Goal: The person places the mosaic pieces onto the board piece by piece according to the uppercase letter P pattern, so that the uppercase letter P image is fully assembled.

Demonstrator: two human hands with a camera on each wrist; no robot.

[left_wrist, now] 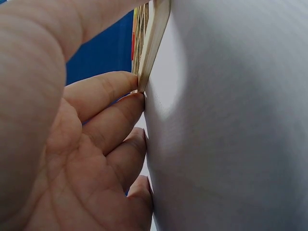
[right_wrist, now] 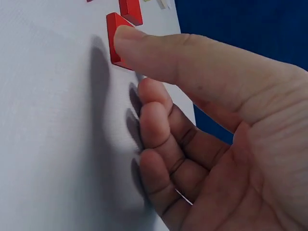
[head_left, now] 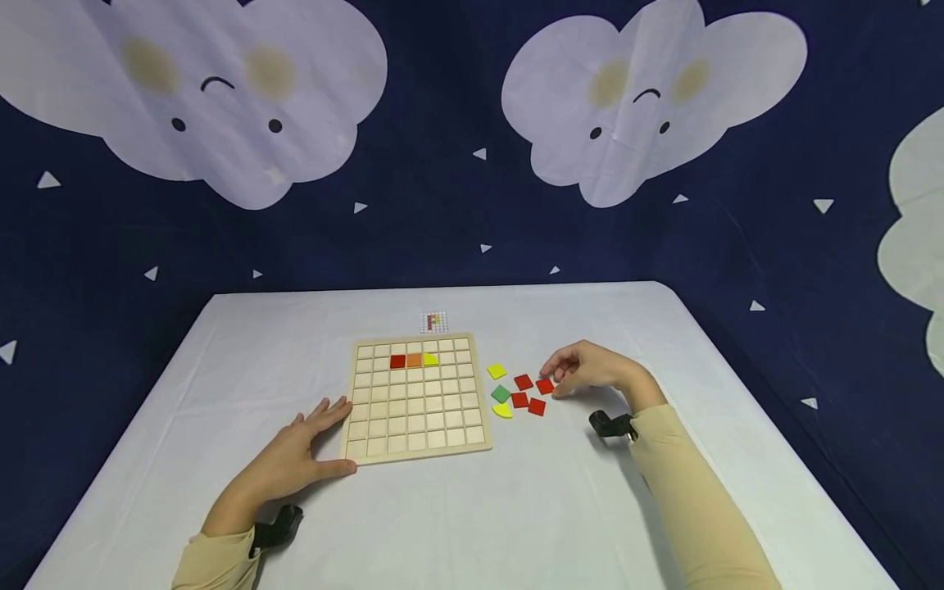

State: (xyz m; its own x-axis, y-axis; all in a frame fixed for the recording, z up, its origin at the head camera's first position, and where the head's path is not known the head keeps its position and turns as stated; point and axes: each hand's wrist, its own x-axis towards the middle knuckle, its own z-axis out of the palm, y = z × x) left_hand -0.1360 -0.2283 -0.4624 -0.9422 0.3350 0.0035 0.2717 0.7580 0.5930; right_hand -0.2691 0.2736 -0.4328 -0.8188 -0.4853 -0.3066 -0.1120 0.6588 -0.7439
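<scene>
A wooden grid board (head_left: 416, 421) lies on the table. In one of its upper rows sit a red square tile (head_left: 398, 361), an orange square tile (head_left: 415, 360) and a yellow rounded tile (head_left: 431, 359), side by side. My left hand (head_left: 291, 459) rests at the board's left edge, fingers extended, with the thumb at the near left corner; the left wrist view shows fingertips against the board's side (left_wrist: 153, 53). To the right of the board, my right hand (head_left: 593, 366) pinches a red square tile (right_wrist: 111, 38) at the table between thumb and index finger, other fingers curled.
Beside the board lie several more red tiles (head_left: 523, 382), a yellow square tile (head_left: 496, 371), a green tile (head_left: 501, 394) and a yellow quarter-round tile (head_left: 502, 410). A small printed pattern card (head_left: 433, 322) lies behind the board. A dark cloud-print curtain (head_left: 442, 229) hangs beyond the white table (head_left: 472, 524).
</scene>
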